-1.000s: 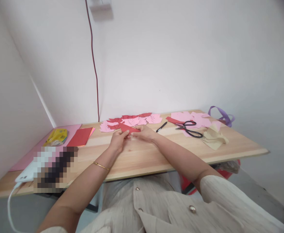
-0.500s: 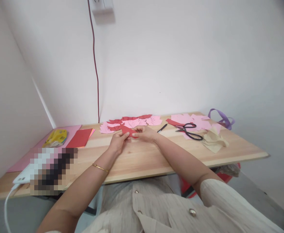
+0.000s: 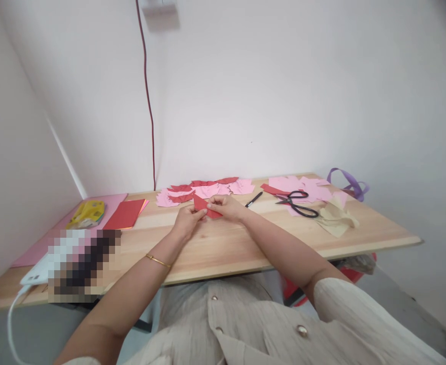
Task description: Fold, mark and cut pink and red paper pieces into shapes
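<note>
A small folded piece of red paper (image 3: 201, 203) is held between my two hands above the middle of the wooden table. My left hand (image 3: 187, 220) pinches its left side, thumb on top. From the right, my right hand (image 3: 226, 207) grips it with thumb and fingertips. Just behind my hands lies a row of cut pink paper pieces (image 3: 241, 186) and red paper pieces (image 3: 180, 188). A black pen (image 3: 254, 198) rests right of my right hand, and black-handled scissors (image 3: 301, 205) lie farther right.
Pink paper scraps (image 3: 316, 190), a beige crumpled sheet (image 3: 337, 218) and a purple ribbon (image 3: 350, 183) are at the right. On the left sit a stack of red paper (image 3: 126, 214), a yellow packet (image 3: 89, 212) and a white device with a cable (image 3: 36, 272). A wall borders the table (image 3: 223, 253) behind.
The red paper has turned between my fingers and now shows a pointed corner at upper left. Both hands have shifted only slightly and keep hold of it.
</note>
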